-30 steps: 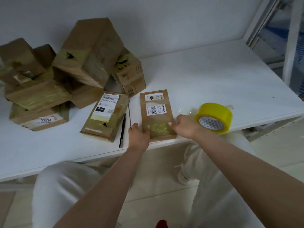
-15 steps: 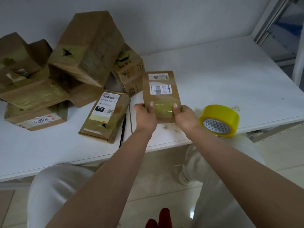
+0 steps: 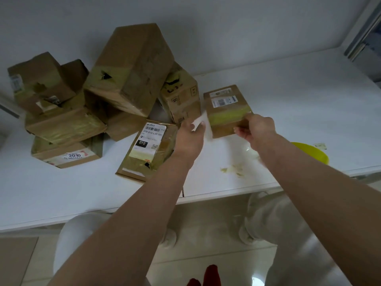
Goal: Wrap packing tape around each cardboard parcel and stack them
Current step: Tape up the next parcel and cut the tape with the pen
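While the heap of parcels [image 3: 88, 104] fills the upper left, the taped parcel [image 3: 226, 112], upper centre above the worktop [image 3: 299, 112], is being stacked; right hand [image 3: 255, 129] grips it, left hand [image 3: 190, 135] open alongside. Next: land it steadily.

The light is dim and even, with a greenish cast. Soft shadows sit under the boxes [image 3: 127, 71] beyond the left hand [image 3: 190, 135]. Both hands are motion-blurred. The counter [image 3: 299, 104] edge bows from wide-angle distortion, and faint glare shows on the floor [image 3: 206, 244] below.
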